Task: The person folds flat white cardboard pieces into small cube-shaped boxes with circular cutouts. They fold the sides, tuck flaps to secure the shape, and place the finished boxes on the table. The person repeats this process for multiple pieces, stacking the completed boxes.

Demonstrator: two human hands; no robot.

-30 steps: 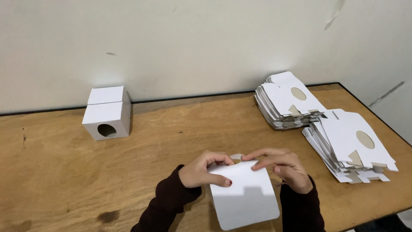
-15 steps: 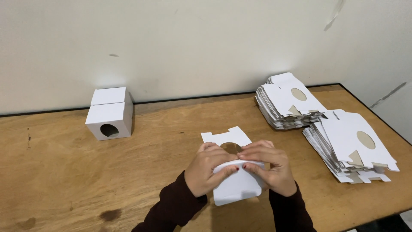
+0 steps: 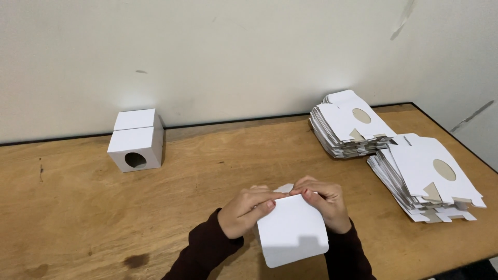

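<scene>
A flat white cardboard box blank (image 3: pixel 292 231) is held over the wooden table (image 3: pixel 218 171), tilted with a rounded flap toward me. My left hand (image 3: pixel 245 210) grips its upper left edge. Its upper right edge is pinched by my right hand (image 3: pixel 322 203). The fingertips of both hands meet at the top of the blank. Dark sleeves cover both wrists.
An assembled white box (image 3: pixel 136 140) with a round hole stands at the back left, near the wall. Two stacks of flat blanks with round cut-outs lie at the right: one at the back (image 3: pixel 346 124), one nearer the right edge (image 3: pixel 425 176).
The blank's upper flap with the round hole, sticking up half a second ago, is folded down out of sight. Both hands have shifted slightly toward me with the blank.
</scene>
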